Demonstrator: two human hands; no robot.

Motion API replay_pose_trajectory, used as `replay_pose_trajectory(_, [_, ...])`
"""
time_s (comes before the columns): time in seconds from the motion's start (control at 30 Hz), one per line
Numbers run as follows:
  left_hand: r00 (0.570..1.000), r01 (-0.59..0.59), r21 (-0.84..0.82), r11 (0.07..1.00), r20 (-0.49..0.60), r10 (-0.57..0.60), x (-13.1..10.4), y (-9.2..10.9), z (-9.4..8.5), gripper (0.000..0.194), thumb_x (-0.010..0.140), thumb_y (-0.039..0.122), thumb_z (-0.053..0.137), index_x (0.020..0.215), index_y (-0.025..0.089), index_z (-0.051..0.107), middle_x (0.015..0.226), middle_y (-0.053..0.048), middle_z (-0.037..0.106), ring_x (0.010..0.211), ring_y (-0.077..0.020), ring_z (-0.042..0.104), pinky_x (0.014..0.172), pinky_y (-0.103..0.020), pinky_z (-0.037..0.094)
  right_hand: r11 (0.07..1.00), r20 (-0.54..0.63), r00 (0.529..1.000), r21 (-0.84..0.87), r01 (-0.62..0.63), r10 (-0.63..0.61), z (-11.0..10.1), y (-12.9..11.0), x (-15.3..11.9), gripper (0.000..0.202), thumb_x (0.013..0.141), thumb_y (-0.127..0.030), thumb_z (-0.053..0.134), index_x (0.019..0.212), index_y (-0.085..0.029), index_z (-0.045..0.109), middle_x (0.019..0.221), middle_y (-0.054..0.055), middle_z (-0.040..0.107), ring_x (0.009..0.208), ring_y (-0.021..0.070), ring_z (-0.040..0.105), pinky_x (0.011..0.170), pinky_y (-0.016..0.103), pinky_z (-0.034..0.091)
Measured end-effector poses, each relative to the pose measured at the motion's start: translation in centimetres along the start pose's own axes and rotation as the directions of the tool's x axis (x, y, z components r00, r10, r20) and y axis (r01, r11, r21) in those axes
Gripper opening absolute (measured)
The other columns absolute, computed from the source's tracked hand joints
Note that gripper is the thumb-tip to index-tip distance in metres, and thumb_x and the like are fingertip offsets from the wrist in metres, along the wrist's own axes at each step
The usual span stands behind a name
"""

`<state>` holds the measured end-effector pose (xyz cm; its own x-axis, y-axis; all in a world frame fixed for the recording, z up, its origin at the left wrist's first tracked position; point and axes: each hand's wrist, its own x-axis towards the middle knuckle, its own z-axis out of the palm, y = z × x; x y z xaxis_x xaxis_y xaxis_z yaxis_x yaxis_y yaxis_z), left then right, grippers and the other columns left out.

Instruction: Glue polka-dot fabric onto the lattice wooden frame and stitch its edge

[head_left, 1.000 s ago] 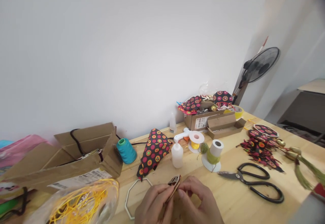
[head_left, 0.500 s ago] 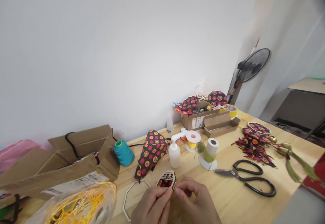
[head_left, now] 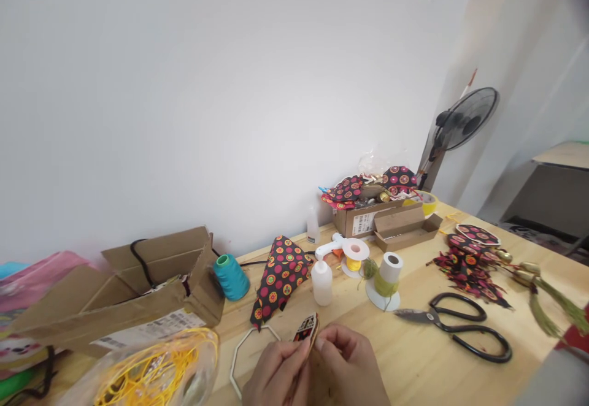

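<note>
My left hand (head_left: 278, 374) pinches a small flat ornament (head_left: 305, 327) with a pale lattice-patterned frame over dark floral cloth. It is tilted, showing its edge, and the fingers hide its lower part. My right hand (head_left: 348, 360) is closed, thumb against fingers, close by the ornament's right edge; what it pinches, if anything, is too small to make out. Just beyond lie a pale octagonal ring (head_left: 234, 357), partly behind my left hand, and a piece of dark floral cloth (head_left: 284, 276). A white squeeze bottle (head_left: 321, 283) stands upright behind the ornament.
Black-handled scissors (head_left: 453, 320) lie at right, near floral scraps with tassels (head_left: 473, 265). Behind are thread spools (head_left: 385, 283), a glue gun (head_left: 329, 246) and a filled carton (head_left: 356, 219). At left stand an open carton (head_left: 151, 314), a teal thread cone (head_left: 231, 278) and a bag of yellow cord (head_left: 156, 366).
The ornament has turned more edge-on in my left hand. My right hand stays pinched beside it. The whole view has shifted slightly, with the table things appearing farther right.
</note>
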<state>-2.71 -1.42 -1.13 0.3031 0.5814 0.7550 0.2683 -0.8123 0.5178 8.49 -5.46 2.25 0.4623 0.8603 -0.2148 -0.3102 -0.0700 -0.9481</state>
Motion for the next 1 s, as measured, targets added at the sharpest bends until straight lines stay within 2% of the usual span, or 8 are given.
replay_pose_trajectory(0.1, [0.998,0.055,-0.028,0.998,-0.012,-0.056,0.0,0.1,0.1,0.020,0.078,0.019,0.053,0.094,0.025,0.065,0.068,0.000,0.064,0.058,-0.0104,0.058,0.050,-0.017,0.045,0.991,-0.027,0.995,0.094,-0.095,0.098,0.4,-0.3,0.1,0.019,0.050,-0.030,0.061,0.046,-0.013,0.055,0.043,-0.003,0.046,0.044,0.0087,0.037,0.046,0.021,0.031])
replay_pose_trajectory(0.2, [0.992,0.123,-0.060,0.991,0.008,-0.123,0.1,0.1,0.2,0.019,0.076,0.019,0.056,0.091,0.025,0.066,0.067,0.001,0.063,0.056,-0.0093,0.059,0.049,-0.015,0.045,0.972,0.010,0.986,0.165,-0.167,0.167,0.6,-0.4,0.1,0.023,0.048,-0.034,0.065,0.045,-0.014,0.053,0.039,-0.006,0.041,0.040,0.0072,0.033,0.042,0.020,0.027])
replay_pose_trajectory(0.27, [0.983,0.183,-0.075,0.980,0.027,-0.182,0.1,0.1,0.2,0.018,0.074,0.019,0.058,0.089,0.025,0.067,0.065,0.002,0.063,0.054,-0.0086,0.059,0.048,-0.014,0.045,0.968,0.047,0.985,0.183,-0.174,0.168,0.5,-0.2,0.2,0.028,0.047,-0.038,0.069,0.045,-0.014,0.054,0.040,-0.005,0.042,0.041,0.0074,0.034,0.042,0.020,0.027])
replay_pose_trajectory(0.37, [0.973,0.230,-0.082,0.970,0.032,-0.228,0.2,0.0,0.3,0.016,0.073,0.022,0.059,0.086,0.025,0.068,0.064,0.002,0.063,0.054,-0.0095,0.060,0.048,-0.015,0.046,0.982,0.088,0.990,0.145,-0.120,0.108,0.0,0.2,0.2,0.036,0.048,-0.046,0.070,0.050,-0.012,0.058,0.045,-0.002,0.048,0.046,0.0088,0.038,0.046,0.020,0.029])
replay_pose_trajectory(0.53, [0.976,0.219,-0.093,0.971,0.012,-0.219,0.2,0.0,0.3,0.016,0.072,0.021,0.060,0.085,0.025,0.069,0.063,0.002,0.063,0.054,-0.0107,0.060,0.048,-0.017,0.047,0.999,0.136,0.990,-0.028,-0.017,0.021,-0.9,0.3,0.4,0.044,0.057,-0.055,0.063,0.058,-0.012,0.062,0.055,0.001,0.054,0.055,0.0124,0.044,0.052,0.022,0.035])
replay_pose_trajectory(0.73, [0.979,0.203,-0.068,0.977,0.021,-0.202,-0.1,-0.2,0.3,0.018,0.073,0.021,0.059,0.088,0.025,0.068,0.065,0.002,0.063,0.055,-0.0104,0.060,0.050,-0.017,0.047,0.968,0.175,0.983,-0.229,0.101,-0.061,-1.1,-0.3,0.5,0.033,0.068,-0.043,0.055,0.061,-0.012,0.060,0.055,-0.001,0.049,0.057,0.0123,0.042,0.053,0.022,0.033])
replay_pose_trajectory(1.0, [0.988,0.140,-0.014,0.990,0.071,-0.139,0.0,-0.2,0.0,0.019,0.076,0.019,0.057,0.091,0.025,0.066,0.068,0.001,0.064,0.059,-0.0103,0.061,0.053,-0.016,0.047,0.956,0.183,0.981,-0.270,0.115,-0.067,-0.9,-0.3,0.5,0.020,0.069,-0.032,0.051,0.062,-0.013,0.055,0.057,-0.002,0.047,0.055,0.0109,0.040,0.050,0.021,0.031])
